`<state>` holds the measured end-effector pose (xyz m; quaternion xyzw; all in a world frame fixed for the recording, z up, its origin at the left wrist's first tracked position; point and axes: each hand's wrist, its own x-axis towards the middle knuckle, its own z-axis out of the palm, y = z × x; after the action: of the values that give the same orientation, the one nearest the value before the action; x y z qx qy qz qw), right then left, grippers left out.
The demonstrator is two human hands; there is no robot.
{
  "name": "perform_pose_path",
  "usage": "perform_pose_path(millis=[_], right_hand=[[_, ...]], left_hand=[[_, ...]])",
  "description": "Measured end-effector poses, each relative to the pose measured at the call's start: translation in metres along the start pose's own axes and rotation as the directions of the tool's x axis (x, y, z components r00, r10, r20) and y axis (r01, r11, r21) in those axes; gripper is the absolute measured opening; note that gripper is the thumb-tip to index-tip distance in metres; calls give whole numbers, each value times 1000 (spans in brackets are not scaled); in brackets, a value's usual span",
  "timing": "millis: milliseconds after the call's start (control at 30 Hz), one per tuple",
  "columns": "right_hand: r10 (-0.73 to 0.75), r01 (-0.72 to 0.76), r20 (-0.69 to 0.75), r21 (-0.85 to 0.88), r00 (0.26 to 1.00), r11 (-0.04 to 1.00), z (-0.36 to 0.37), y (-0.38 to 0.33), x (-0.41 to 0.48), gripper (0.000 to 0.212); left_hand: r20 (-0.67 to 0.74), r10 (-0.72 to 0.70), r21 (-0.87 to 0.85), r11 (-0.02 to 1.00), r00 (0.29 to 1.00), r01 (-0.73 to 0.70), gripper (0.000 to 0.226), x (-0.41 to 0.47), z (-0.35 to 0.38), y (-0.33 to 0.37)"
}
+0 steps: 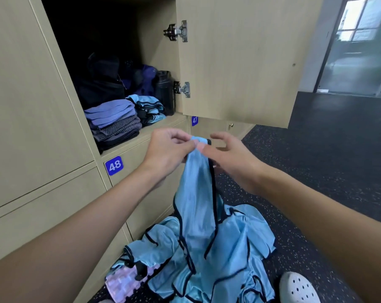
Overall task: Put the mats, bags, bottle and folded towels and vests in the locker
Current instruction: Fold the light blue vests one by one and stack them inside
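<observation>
— Hands?
— Left hand (169, 149) pinching silky blue vest (196, 204) by its black-trimmed strap; right hand (233, 158) loose, fingers apart, thumb against it.
— Whereabouts?
— Dangling before open wooden locker (159, 51), above crumpled vest heap (239, 248) on speckled floor (316, 171).

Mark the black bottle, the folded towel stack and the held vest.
black bottle (164, 92): head view, middle of its body.
folded towel stack (114, 120): head view, front folded edges.
held vest (196, 193): head view, hanging blue panel.

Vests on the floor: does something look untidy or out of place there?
Yes. The blue vests lie in a crumpled, unfolded heap on the floor, unlike the folded vests in the locker. A pink mat is half buried under the heap. The left hand pinches a raised vest.
</observation>
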<state>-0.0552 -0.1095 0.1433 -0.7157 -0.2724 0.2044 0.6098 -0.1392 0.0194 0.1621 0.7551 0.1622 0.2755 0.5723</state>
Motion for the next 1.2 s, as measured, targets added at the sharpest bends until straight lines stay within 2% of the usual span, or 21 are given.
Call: perform_pose_path(millis=[67,100,200,300,367,400,467,533,600,667,733,800,833,933,1000,1100,1200], right_hand=[[-4,9,70,-65,998,998,1,5,-4,63],[-4,11,72,-103,997,995,2,7,-6,59],[-85,85,13,-279,996,956,7,10,-7,18],[-154,125,-53,-356,987,926,11,10,-5,26],[-174,140,-93,-293,980,946,12,3,-5,27],[-177,146,-114,-238,978,960,13,-1,-5,25],[-171,147,-165,-150,971,978,12,-11,-3,21],[-161,144,-208,-98,965,985,10,-16,0,19],[-145,139,-235,-41,961,989,9,-18,3,18],[-118,126,-273,13,955,992,6,-18,6,22],[-98,120,-306,56,947,991,1,-19,6,21],[-80,116,-281,114,956,987,-2,-20,4,11],[-60,91,-238,120,969,989,-4,-20,2,13],[-41,40,-30,-23,999,999,-9,-13,-6,62],[-55,60,63,-66,996,996,-11,-11,-11,78],[-38,44,98,-58,994,997,-12,-10,-14,85],[-35,47,126,-93,991,995,-10,-10,-14,75]], left_hand=[[-60,15,-24,1000,998,-16,11,7,-4,7],[-79,20,-29,999,997,-22,13,9,-5,10],[-119,36,-61,997,992,-44,13,13,-9,15],[-176,41,-117,991,983,-62,9,16,-13,17],[-187,41,-105,993,982,-61,8,18,-17,16],[-142,37,-69,996,989,-47,20,18,-19,15],[61,-25,51,998,998,22,55,14,-23,10],[266,-105,201,978,958,51,68,4,-22,6],[375,-121,284,959,919,10,61,-4,-17,1],[401,-86,306,951,912,-45,44,-8,-11,-5],[354,-30,332,938,935,-96,23,-8,-8,-7],[271,25,326,938,962,-116,14,-6,-7,-6],[230,53,300,946,972,-123,12,-4,-8,-3],[125,114,181,974,986,-135,16,0,-12,9],[95,120,119,984,988,-131,19,1,-16,16],[101,114,95,988,988,-123,21,1,-17,21],[107,103,81,990,989,-112,21,0,-17,23]])
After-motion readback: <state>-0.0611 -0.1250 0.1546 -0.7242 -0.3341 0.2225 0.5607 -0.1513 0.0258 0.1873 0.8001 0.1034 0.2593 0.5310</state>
